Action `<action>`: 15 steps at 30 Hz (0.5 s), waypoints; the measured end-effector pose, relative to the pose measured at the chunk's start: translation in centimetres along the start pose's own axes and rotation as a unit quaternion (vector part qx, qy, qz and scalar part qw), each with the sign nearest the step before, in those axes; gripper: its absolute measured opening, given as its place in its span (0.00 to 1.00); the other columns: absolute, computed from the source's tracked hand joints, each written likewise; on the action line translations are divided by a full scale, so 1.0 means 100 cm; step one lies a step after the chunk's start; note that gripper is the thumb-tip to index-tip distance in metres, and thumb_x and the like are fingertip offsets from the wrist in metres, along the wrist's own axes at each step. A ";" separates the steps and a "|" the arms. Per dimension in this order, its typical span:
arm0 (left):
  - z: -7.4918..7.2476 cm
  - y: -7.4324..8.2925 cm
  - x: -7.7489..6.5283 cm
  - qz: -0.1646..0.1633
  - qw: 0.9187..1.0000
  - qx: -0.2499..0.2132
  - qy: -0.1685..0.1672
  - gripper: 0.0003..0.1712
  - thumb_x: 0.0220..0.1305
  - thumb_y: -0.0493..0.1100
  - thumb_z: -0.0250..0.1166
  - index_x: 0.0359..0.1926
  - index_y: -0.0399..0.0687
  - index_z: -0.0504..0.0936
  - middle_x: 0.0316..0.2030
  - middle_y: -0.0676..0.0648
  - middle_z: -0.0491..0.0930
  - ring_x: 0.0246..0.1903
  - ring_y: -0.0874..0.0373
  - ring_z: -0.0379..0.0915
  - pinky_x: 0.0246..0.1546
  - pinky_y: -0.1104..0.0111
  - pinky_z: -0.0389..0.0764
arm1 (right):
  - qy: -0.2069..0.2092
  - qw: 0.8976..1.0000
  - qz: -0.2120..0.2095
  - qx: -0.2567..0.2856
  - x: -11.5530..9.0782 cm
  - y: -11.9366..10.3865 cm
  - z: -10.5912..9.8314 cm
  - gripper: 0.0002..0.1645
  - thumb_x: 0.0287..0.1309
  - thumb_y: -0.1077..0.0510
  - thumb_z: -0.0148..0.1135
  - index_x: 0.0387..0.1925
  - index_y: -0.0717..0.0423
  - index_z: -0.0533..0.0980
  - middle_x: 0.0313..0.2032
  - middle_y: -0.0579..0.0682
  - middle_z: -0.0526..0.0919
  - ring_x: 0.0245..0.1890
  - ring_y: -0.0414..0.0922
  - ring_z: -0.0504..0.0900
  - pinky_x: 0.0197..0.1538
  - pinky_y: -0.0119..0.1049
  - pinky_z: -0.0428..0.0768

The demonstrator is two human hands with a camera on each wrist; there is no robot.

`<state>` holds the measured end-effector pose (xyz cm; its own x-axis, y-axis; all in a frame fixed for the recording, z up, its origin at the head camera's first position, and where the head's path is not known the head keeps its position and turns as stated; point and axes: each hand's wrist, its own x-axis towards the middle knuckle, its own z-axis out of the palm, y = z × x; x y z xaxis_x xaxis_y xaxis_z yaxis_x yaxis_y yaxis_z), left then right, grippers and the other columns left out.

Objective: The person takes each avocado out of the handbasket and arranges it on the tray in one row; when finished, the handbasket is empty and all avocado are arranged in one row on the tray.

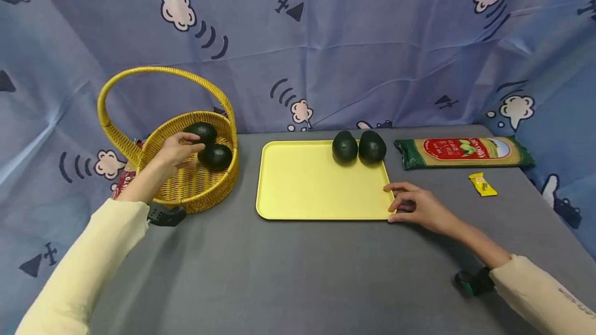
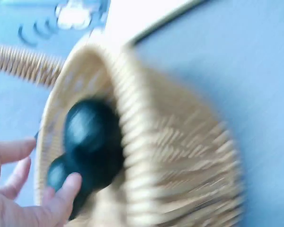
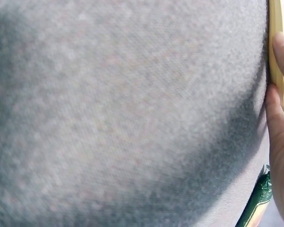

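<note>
Inside the yellow wicker basket (image 1: 205, 203) lie two dark avocados (image 1: 215, 157), side by side. My left hand (image 1: 176, 151) reaches in over the rim, its fingers spread and loosely bent right beside them. In the left wrist view, the thumb overlaps the nearer avocado (image 2: 59, 172), and nothing is held between the fingers. On the yellow tray (image 1: 321, 185), two more avocados (image 1: 372, 147) rest at the back right corner. My right hand (image 1: 421, 210) grips the tray's right edge near the front corner, fingers bent at the rim.
Right of the tray lies a green and tan food packet (image 1: 465, 152) with a red label. A small yellow wrapped sweet (image 1: 482, 184) is in front of it. Part of a red package (image 1: 124, 180) shows behind the basket. A patterned blue cloth (image 1: 326, 56) hangs behind the grey table (image 1: 298, 273).
</note>
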<state>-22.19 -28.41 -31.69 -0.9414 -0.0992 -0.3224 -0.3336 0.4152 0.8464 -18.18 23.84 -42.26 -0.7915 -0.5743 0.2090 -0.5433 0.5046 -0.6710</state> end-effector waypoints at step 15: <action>0.018 -0.012 0.025 -0.007 0.998 -0.020 -0.059 0.33 0.64 0.37 0.54 0.68 0.45 0.53 0.67 0.38 0.41 0.52 0.44 0.64 0.43 0.61 0.77 | 0.003 1.000 0.016 -0.009 -0.004 0.006 0.002 0.09 0.39 0.54 0.72 0.24 0.49 0.78 0.51 0.55 0.72 0.50 0.51 0.71 0.39 0.25 0.78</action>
<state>-24.07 -27.51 -34.25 -0.9254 0.0034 -0.3790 -0.3498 0.3771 0.8576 -18.17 24.24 -42.93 -0.8105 -0.5535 0.1920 -0.5224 0.5346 -0.6643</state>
